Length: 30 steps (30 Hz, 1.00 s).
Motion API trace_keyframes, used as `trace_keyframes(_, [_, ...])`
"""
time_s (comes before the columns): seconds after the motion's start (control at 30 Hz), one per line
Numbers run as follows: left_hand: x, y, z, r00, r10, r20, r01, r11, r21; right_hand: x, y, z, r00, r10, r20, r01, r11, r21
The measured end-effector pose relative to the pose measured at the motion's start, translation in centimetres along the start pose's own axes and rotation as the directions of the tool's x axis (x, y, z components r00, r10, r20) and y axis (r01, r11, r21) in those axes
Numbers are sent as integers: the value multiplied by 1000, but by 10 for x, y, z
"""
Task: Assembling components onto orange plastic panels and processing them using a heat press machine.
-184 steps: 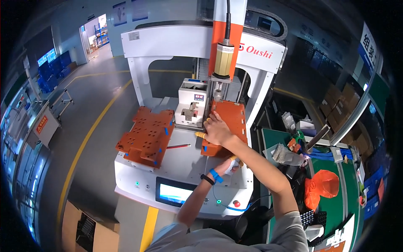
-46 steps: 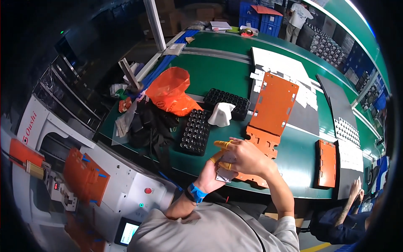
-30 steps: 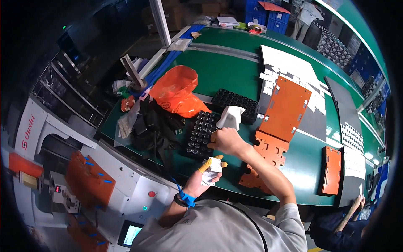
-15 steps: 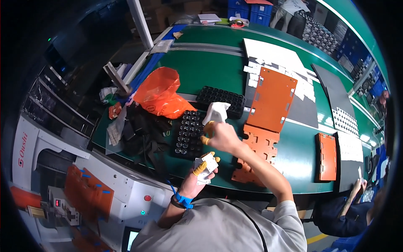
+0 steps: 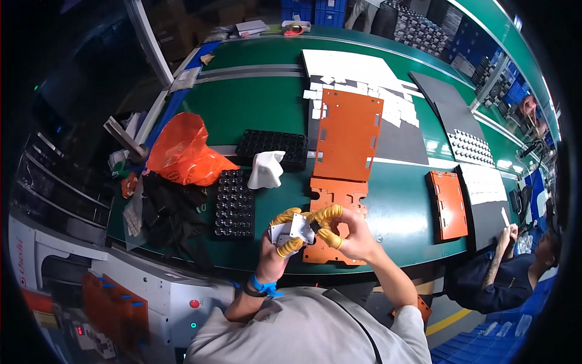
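My left hand (image 5: 282, 238) and my right hand (image 5: 341, 229), both with yellow finger cots, meet just above the near edge of the green table (image 5: 260, 103). Together they hold a small square grey metal part (image 5: 295, 230), the left gripping its left side, the right pinching a small dark piece at its right edge. Under my hands lies an orange cut-out fixture plate (image 5: 331, 212). To the left sits a black tray of round cells (image 5: 234, 203).
A large orange plate (image 5: 347, 133) lies farther back beside a second black tray (image 5: 273, 145), a white cloth (image 5: 265, 170) and an orange plastic bag (image 5: 185, 151). Another orange fixture (image 5: 447, 203) lies right. A seated person (image 5: 509, 261) works at the far right.
I turned from the white machine to the green table. My right hand reached to the black tray and came back; both hands now meet on the grey part.
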State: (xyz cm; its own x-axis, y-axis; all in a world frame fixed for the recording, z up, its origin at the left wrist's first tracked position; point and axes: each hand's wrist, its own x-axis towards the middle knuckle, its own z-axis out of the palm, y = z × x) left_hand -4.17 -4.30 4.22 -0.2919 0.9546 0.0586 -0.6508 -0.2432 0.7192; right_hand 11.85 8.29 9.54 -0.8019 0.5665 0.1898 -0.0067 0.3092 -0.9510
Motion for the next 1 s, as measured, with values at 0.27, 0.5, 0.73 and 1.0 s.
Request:
trace_keyframes(0.27, [5,-3,5,982,187,-37,-172,951,259,-2,9,-3,992,125,-18,-125,991,47])
trace_keyframes(0.5, [6,-3,6,968,237,-86,-195,920,339,2,16,6,996,77,-47,-81,993,-83])
trace_keyframes(0.73, [6,-4,-4,972,212,-97,-165,919,359,7,33,9,988,-153,-15,139,932,-333])
trace_keyframes(1.0, [6,-14,-3,978,177,-114,-117,906,406,3,36,-3,996,-56,63,78,904,-421])
